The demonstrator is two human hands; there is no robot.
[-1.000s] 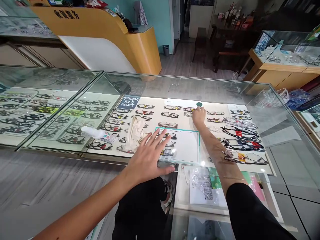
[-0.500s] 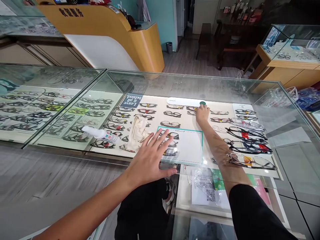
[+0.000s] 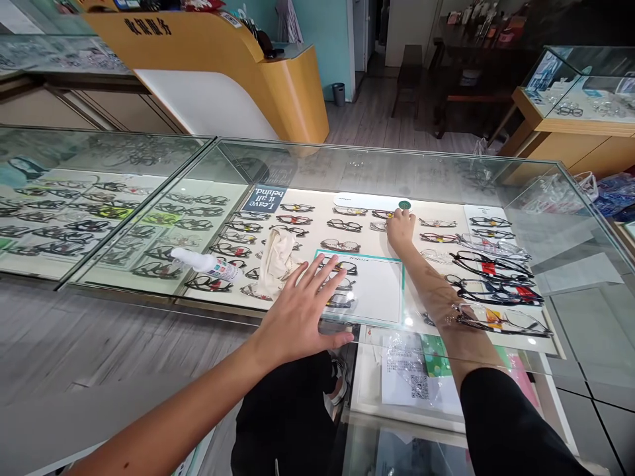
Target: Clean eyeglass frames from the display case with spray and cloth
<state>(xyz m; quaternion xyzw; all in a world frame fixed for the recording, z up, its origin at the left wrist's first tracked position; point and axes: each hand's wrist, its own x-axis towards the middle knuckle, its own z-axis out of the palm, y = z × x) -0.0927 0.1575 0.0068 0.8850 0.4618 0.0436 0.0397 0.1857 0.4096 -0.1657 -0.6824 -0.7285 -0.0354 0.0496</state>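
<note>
My left hand (image 3: 300, 317) lies with spread fingers over the near part of the glass counter, holding nothing. Its fingertips are beside a cream cloth (image 3: 276, 261) and above frames on a teal-edged card (image 3: 374, 291). Inside the case, my right hand (image 3: 401, 230) reaches to the back row, fingers bent at a pair of glasses (image 3: 381, 215) near a green round disc (image 3: 405, 205). Its grip is too small to make out. A white spray bottle (image 3: 206, 264) lies on the glass left of the cloth. Several glasses (image 3: 496, 287) are stacked at the right of my right forearm.
Glass edges (image 3: 387, 154) surround the case. An open drawer (image 3: 367, 390) with papers and a QR code sits below the counter. Further back are a yellow cash desk (image 3: 297, 92), a small bin (image 3: 338, 94), a dark bench (image 3: 409, 79) and another display case (image 3: 585, 99).
The whole view has shifted slightly, moving the scene a little to the right. Both hands keep almost the same places and poses over the case.
</note>
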